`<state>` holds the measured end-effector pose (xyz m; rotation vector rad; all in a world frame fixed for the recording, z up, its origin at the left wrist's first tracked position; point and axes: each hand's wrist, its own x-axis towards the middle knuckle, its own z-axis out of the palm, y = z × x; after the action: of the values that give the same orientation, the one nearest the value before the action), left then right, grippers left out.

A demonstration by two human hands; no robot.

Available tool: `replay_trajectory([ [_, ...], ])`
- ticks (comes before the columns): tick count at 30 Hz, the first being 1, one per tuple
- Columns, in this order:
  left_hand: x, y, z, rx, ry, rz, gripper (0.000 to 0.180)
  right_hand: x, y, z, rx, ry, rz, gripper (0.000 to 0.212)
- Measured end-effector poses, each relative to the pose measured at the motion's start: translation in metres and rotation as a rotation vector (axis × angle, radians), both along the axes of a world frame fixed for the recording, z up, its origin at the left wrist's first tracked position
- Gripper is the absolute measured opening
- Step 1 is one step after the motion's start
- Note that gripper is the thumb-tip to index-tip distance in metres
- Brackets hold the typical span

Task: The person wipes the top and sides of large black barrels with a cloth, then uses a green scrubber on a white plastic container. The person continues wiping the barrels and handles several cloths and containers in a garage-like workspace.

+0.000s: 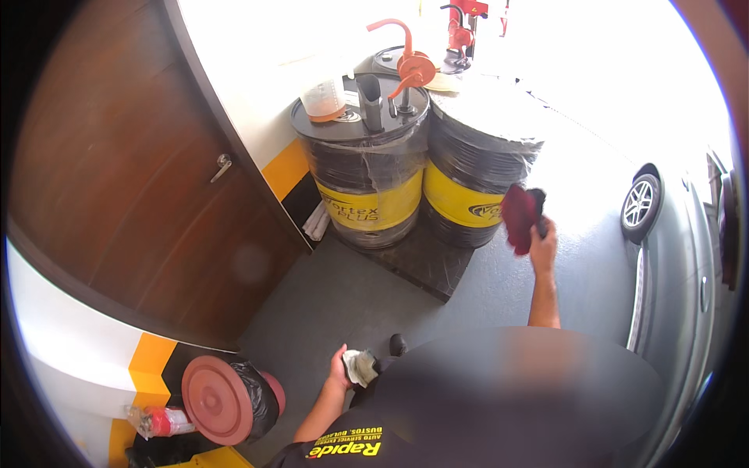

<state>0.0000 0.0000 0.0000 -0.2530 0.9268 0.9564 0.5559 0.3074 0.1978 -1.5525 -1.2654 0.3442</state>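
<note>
In my left hand, low in front of my body, is a crumpled whitish-grey cloth. My right hand is stretched forward to the right, its fingers closed on a dark red and black soft thing; its kind is not clear. That thing is held up in front of the right-hand drum, apparently without touching it. Beside that stands a second black drum with a yellow band. On its top are a clear measuring jug, a black spout-like container and an orange hand pump.
Both drums stand on a dark low platform. A brown door is on the left. Lower left are a pink lidded bin with a black bag and a red-and-clear container. A silver car is parked along the right.
</note>
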Motion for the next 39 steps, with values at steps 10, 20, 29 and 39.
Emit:
replay_trajectory([
  [10,-0.032,0.299,0.06,0.109,0.112,-0.105,0.041,-0.028,0.252,0.181,0.441,-0.627,-0.188,0.057],
  [20,-0.053,0.427,0.1,0.072,0.348,0.348,0.032,-0.116,0.377,0.126,-0.036,-0.625,0.179,0.057],
  [29,-0.123,0.593,0.228,0.633,0.805,0.391,0.029,-0.191,0.457,0.164,0.143,-0.398,0.208,0.041],
  [39,-0.096,0.69,0.338,0.923,0.566,0.547,0.053,-0.125,0.521,0.17,0.104,-0.191,0.126,0.039],
])
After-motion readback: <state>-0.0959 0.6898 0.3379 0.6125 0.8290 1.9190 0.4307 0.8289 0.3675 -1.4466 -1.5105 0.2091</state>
